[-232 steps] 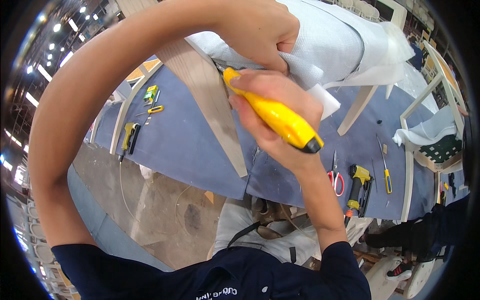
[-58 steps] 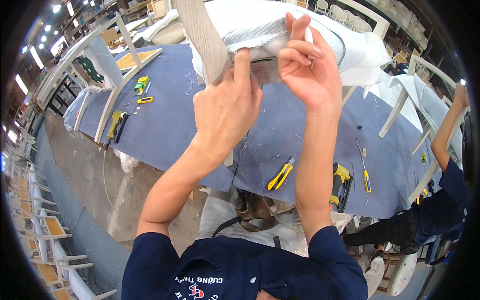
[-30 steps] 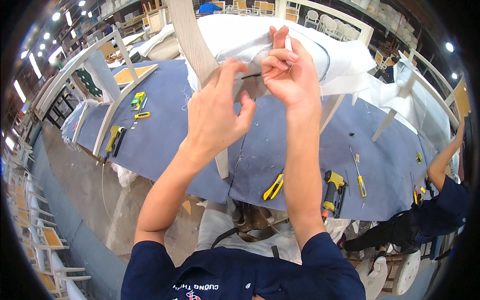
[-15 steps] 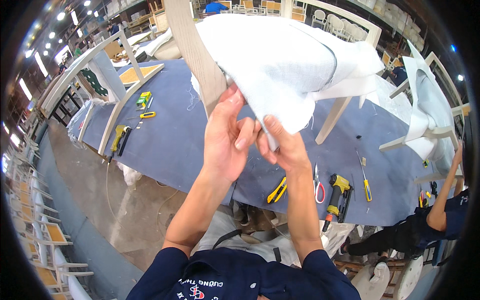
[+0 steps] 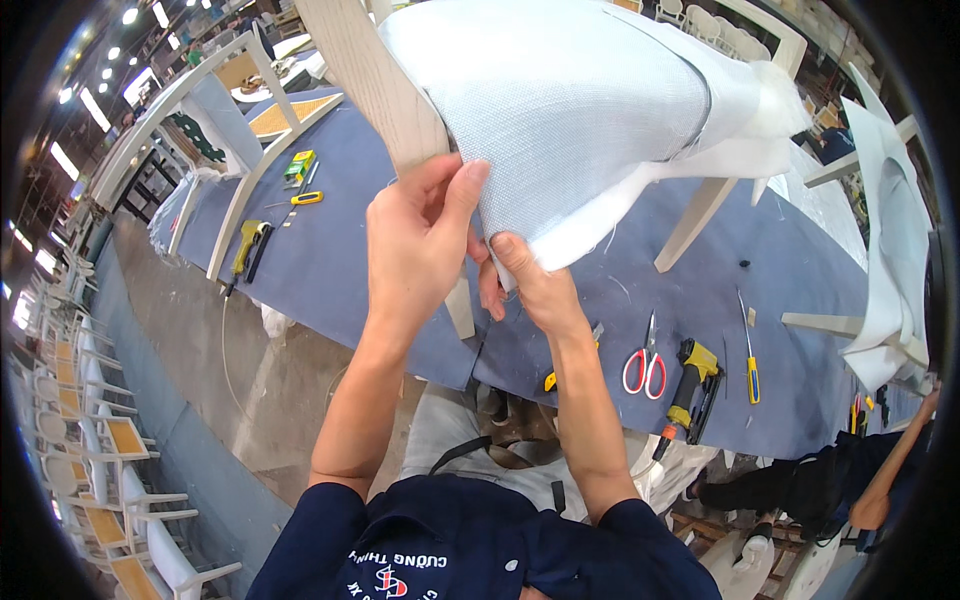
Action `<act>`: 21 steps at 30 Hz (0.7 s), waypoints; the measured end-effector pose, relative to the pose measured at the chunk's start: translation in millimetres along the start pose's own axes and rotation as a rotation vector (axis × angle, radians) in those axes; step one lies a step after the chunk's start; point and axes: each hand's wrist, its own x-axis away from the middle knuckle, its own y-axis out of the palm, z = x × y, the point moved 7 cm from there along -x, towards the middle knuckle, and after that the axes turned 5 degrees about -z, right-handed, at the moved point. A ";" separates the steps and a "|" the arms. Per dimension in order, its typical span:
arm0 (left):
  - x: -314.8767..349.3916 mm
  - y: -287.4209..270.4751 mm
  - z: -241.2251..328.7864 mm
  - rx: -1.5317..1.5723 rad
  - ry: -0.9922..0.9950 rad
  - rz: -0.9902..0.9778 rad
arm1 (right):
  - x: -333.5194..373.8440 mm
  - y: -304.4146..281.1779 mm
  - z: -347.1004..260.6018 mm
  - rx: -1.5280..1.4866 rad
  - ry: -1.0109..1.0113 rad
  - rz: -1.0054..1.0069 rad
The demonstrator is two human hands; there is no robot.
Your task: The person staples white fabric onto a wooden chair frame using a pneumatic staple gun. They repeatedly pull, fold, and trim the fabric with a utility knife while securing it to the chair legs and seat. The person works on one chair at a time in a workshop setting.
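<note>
A wooden chair with a pale leg (image 5: 385,90) stands on the table, light-blue woven upholstery fabric (image 5: 570,110) draped over its seat. White padding (image 5: 640,190) shows under the fabric's edge. My left hand (image 5: 420,230) pinches the fabric edge where it meets the leg, thumb on top and fingers curled beneath. Lower down, my right hand (image 5: 535,285) grips the fabric's hanging corner between thumb and fingers. Both hands are closed, and the fingertips under the cloth are partly hidden.
On the blue-covered table (image 5: 600,340) lie red-handled scissors (image 5: 648,370), a yellow staple gun (image 5: 693,385), a screwdriver (image 5: 750,360) and a partly hidden yellow cutter (image 5: 551,381). Another staple gun (image 5: 245,250) lies left, beside a second chair frame (image 5: 240,190). A co-worker's arm (image 5: 890,470) is at right.
My left hand has turned, its back now up, and pinches the fabric beside the leg. The right hand still holds the corner, slightly lower. The view has shifted a little.
</note>
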 end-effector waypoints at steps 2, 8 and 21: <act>4.0 -0.5 9.4 -0.044 0.062 0.052 | -0.2 -2.3 5.2 -0.024 -0.005 0.003; 6.4 11.1 -9.3 0.190 0.004 0.043 | 2.2 5.5 27.6 -0.203 -0.018 0.033; 15.2 12.7 -9.8 -0.050 0.027 0.047 | 2.9 3.2 16.3 -0.138 -0.075 0.108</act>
